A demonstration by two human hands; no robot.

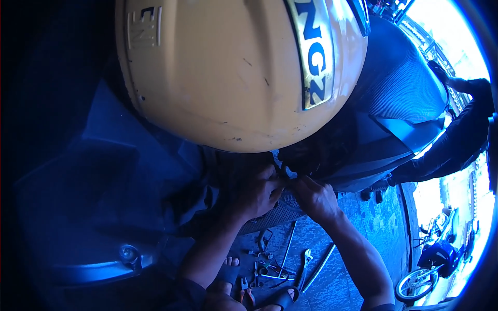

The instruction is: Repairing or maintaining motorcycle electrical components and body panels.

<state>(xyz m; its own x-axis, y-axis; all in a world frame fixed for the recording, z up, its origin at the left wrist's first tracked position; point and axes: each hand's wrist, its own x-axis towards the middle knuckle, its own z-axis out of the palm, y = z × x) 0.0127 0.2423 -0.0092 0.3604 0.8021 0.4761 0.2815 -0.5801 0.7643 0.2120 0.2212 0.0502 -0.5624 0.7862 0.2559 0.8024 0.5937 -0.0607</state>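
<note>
A large yellow helmet (228, 72) fills the upper middle, close above my hands. Just below its lower rim, my left hand (262, 194) has its fingers closed at a dark, shadowed part of the scooter. My right hand (313, 198) meets it there from the right, its thumb and fingers pinched together near the left fingertips. What either hand grips is too dark and small to make out. Around them are dark body panels of a scooter (358, 155), with a textured seat (410, 85) to the upper right. Beneath my hands lies a ribbed footboard (270, 220).
On the floor lie an adjustable wrench (306, 262), pliers (246, 293), scissors (256, 274) and metal rods (319, 267), near my sandalled feet (282, 299). Dark panels (88, 207) fill the left. A person in dark clothes (459, 140) stands at the right, beyond the seat. Another motorcycle (436, 259) is parked lower right.
</note>
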